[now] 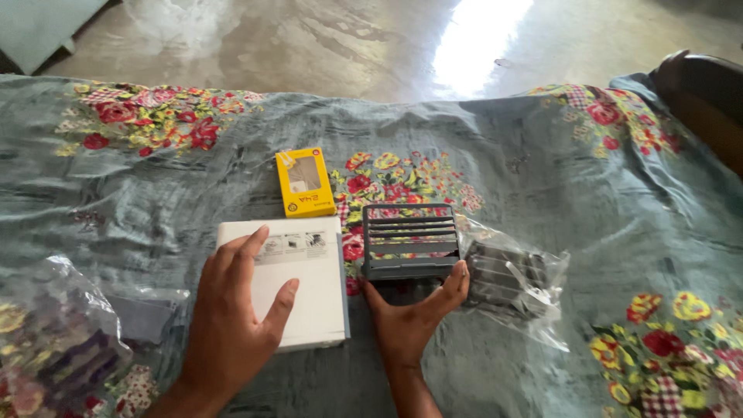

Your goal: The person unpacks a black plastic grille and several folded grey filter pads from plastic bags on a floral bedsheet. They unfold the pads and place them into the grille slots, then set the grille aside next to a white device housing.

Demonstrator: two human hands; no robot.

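My left hand (232, 317) lies flat, fingers spread, on a white rectangular box (309, 286) in the middle of a grey-blue floral cloth. My right hand (410, 321) grips the near edge of a dark grey slatted grille (410, 240), thumb on one side and fingers on the other. A small yellow carton (304, 182) with a clear window lies just beyond the white box.
A clear plastic bag (515, 282) holding a dark part lies right of the grille. Crumpled clear plastic (54, 333) sits at the left front. The floral cloth (580, 201) covers the whole surface; a wet-looking concrete floor (348, 39) lies beyond it.
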